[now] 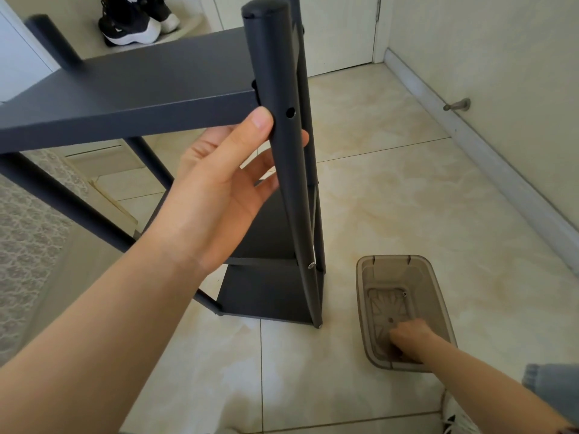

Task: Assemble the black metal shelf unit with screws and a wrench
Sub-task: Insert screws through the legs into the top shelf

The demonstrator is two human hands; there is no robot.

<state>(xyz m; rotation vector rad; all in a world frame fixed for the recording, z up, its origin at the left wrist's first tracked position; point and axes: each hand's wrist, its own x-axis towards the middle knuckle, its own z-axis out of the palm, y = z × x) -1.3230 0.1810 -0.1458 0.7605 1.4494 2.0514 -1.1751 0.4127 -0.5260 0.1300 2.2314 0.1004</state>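
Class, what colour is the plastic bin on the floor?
The plastic bin is translucent grey-brown, seen in the head view.

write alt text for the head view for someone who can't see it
The left hand grips an upright post of the black metal shelf unit beside an empty screw hole. The right hand reaches down into a translucent plastic bin on the tiled floor.
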